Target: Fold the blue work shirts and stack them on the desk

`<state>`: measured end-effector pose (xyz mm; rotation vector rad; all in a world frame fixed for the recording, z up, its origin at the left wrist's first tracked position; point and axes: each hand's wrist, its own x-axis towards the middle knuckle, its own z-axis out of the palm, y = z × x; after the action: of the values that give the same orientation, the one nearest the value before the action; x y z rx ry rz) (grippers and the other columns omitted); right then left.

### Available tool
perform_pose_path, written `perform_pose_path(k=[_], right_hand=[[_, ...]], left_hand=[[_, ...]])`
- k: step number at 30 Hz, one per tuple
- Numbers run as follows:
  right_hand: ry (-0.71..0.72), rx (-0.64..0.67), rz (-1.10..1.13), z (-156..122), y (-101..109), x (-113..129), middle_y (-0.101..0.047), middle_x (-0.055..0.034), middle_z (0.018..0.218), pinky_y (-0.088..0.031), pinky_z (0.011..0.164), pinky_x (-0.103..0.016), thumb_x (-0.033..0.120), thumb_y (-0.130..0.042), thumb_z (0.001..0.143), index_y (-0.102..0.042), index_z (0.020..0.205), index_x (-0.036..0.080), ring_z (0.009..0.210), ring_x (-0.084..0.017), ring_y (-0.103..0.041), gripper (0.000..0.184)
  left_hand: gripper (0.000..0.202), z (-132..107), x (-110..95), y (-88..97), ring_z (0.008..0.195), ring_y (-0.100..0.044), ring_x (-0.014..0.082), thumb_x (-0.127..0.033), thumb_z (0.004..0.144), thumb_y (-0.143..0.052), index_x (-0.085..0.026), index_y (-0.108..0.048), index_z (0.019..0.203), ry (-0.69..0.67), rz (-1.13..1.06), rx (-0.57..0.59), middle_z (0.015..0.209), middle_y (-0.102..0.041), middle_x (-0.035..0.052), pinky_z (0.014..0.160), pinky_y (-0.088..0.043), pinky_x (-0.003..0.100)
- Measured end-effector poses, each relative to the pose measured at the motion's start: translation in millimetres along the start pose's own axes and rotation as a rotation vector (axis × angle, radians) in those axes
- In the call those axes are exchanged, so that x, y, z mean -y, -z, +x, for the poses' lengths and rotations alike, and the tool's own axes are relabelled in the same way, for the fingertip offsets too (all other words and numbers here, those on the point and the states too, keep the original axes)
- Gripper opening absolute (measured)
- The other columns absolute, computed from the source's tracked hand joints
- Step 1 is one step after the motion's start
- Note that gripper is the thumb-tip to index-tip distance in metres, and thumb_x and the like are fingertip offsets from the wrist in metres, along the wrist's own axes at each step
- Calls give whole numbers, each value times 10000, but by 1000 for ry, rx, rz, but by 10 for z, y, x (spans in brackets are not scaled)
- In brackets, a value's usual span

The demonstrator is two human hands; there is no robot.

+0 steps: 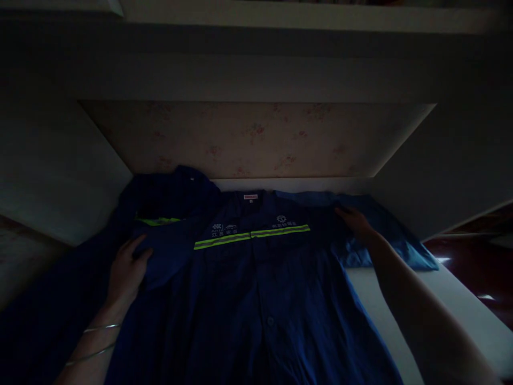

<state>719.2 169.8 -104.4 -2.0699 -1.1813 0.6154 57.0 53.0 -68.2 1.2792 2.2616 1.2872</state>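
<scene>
A dark blue work jacket [228, 283] lies front up and spread out, with a lime-and-grey reflective stripe [280, 231] and pale printed lettering across its chest. Its collar, bearing a small label, points away from me. My left hand [128, 267], two thin bangles on the wrist, has its fingers curled at the end of the left-side sleeve [168, 256]. On the other side my right hand [355, 220] grips the right-side sleeve, its fingertips partly lost in shadow. Lower down the front, one dark button [270, 321] shows.
Another dark blue garment [172, 192] with a lime stripe is bunched at the back left. A lighter blue folded piece [393, 235] lies beneath my right forearm, on a pale surface [452, 305]. Behind are a flower-patterned panel [256, 139] and an overhead ledge [256, 18]. The light is dim.
</scene>
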Motion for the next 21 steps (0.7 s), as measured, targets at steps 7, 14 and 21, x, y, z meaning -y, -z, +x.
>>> perform_pose_path(k=[7,14,21], right_hand=[[296,162,133,-624,-68,707,-737,-70,1095,-582,730,-349,513,-649,817,-651,1243,186,838,-228,-699,536],[475,313,-64,-1036,-511,816,-724,-87,1145,-570,872,-401,488,-455,944,-587,1325,214,941,-241,-707,487],[684,281,-686,-1213,-933,369,-369,-95,1575,-261,1179,-549,473,-306,1012,-416,1488,184,1450,-300,-317,568]], left_hand=[[440,-488,-924,-293,1251,-527,295,-408,870,-567,-225,-625,1266,-501,-18,214,1332,-560,84,1108,-403,461],[532,-1031,-910,-772,1256,-554,249,-442,937,-506,-248,-460,1431,-458,-193,547,1509,-420,122,1037,-486,420],[521,-1220,-320,-985,1452,-321,341,-455,962,-427,-196,-532,1402,-625,428,574,1532,-431,151,1184,-189,599]])
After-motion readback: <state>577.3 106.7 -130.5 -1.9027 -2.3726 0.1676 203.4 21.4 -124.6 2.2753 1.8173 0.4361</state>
